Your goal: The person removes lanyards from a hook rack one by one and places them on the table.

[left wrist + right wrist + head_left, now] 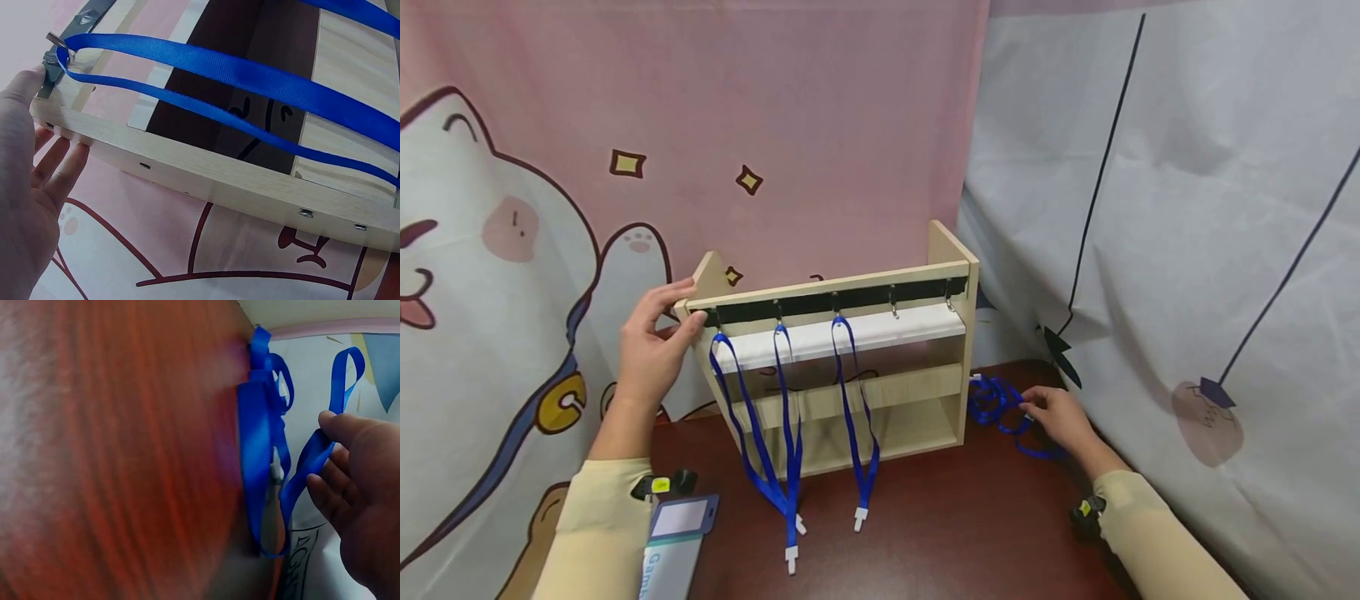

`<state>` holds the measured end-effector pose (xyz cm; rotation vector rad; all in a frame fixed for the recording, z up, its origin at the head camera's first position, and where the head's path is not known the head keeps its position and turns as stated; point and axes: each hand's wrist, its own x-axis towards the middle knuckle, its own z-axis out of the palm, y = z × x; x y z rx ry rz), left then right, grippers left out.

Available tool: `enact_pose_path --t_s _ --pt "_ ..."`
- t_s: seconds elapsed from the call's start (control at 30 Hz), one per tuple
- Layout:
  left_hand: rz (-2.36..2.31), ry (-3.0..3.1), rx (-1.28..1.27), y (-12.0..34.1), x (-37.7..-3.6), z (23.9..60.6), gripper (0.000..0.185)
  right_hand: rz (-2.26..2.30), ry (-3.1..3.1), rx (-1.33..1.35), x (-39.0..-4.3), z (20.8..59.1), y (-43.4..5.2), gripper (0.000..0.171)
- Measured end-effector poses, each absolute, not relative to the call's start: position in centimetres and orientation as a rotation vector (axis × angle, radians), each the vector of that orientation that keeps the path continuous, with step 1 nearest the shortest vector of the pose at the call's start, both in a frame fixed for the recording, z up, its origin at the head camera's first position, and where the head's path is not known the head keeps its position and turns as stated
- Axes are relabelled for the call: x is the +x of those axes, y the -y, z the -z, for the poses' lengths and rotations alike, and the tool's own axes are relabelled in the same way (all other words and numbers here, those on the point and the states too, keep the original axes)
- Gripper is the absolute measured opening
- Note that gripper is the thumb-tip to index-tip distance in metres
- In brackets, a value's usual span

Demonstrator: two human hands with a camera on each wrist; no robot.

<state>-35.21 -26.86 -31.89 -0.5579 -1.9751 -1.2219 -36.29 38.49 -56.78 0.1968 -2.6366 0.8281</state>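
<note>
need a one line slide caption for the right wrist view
A right hand pinches a blue lanyard strap, a reddish-brown tabletop filling the left of the frame.

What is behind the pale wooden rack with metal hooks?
Above the pale wooden rack, a star-printed pink fabric backdrop shows behind it. Whatever the rack itself covers cannot be seen.

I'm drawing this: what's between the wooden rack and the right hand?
A blue lanyard heap lies between the wooden rack and the right hand, as the head view shows.
</note>
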Motion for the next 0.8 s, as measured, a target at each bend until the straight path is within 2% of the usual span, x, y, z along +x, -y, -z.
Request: enact_pose_path --t_s 0.8 --pt "1.221 1.982 -0.534 26.9 -35.4 32.1 0.036 -0.735 2.647 0.084 -35.8 59.2 -39.3 0.009"
